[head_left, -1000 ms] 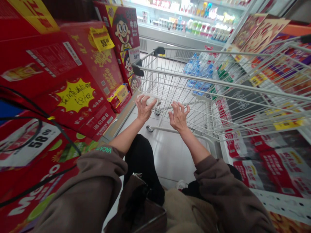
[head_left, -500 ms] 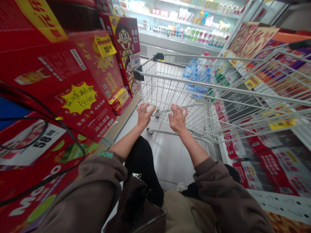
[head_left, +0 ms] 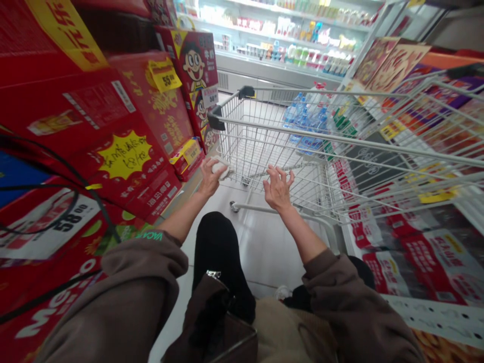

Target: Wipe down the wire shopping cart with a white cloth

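Note:
A wire shopping cart (head_left: 264, 123) stands across the aisle in front of me. My left hand (head_left: 209, 179) is closed on a crumpled white cloth (head_left: 221, 167), near the cart's lower left corner and the low shelf edge. To the right, my right hand (head_left: 278, 189) is at the lower wires of the cart's near side. Its fingers are bent and hooked at the wires, though the fingertips are partly hard to make out. Between my hands a cart wheel (head_left: 234, 206) and the lower frame show above the floor.
Stacked red drink cartons (head_left: 143, 136) with price signs line the left side, with dark cables (head_left: 71, 169) hanging before them. Blue-tinted water bottles (head_left: 306, 123) stand beyond the cart. Wrapped drink packs (head_left: 434, 257) fill the right shelf. A lit refrigerated case (head_left: 280, 38) is behind.
My left hand has moved left with the white cloth, away from the cart's corner and toward the cartons. My right hand and the cart have stayed nearly in place.

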The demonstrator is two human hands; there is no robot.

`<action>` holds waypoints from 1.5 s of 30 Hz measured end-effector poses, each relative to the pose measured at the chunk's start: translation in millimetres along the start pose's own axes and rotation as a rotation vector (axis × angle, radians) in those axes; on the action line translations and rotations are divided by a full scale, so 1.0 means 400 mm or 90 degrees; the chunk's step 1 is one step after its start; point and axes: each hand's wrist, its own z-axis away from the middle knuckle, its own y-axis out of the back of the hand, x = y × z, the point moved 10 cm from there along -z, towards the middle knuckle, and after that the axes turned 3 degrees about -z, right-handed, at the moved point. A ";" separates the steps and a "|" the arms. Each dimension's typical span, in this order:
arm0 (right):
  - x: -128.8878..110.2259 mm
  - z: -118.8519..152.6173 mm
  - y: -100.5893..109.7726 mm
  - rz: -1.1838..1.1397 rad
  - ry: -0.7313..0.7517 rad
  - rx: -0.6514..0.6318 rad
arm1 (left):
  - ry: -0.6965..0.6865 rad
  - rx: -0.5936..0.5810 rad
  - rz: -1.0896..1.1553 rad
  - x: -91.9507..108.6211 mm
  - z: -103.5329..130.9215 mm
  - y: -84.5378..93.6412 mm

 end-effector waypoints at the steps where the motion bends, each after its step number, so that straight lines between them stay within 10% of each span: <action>1: 0.001 0.001 0.000 0.003 0.000 0.002 | 0.010 0.030 -0.006 -0.009 -0.015 0.019; 6: 0.004 0.007 0.002 0.007 -0.013 0.009 | 0.066 0.077 -0.014 -0.034 -0.064 0.046; 11: 0.000 0.009 0.002 -0.001 -0.009 -0.005 | 0.094 0.028 0.004 -0.026 0.017 0.016; 22: 0.004 0.030 0.038 -0.066 0.055 -0.017 | 0.025 0.105 -0.007 0.219 0.028 -0.051; 30: 0.020 0.058 0.107 -0.098 0.096 0.000 | 0.088 0.013 -0.057 0.214 0.116 -0.104; 38: 0.083 0.058 0.163 -0.068 0.037 0.102 | 0.058 0.101 -0.012 0.324 0.020 -0.102; 45: 0.113 0.084 0.172 -0.046 0.034 0.093 | 0.083 0.036 -0.025 0.299 0.081 -0.158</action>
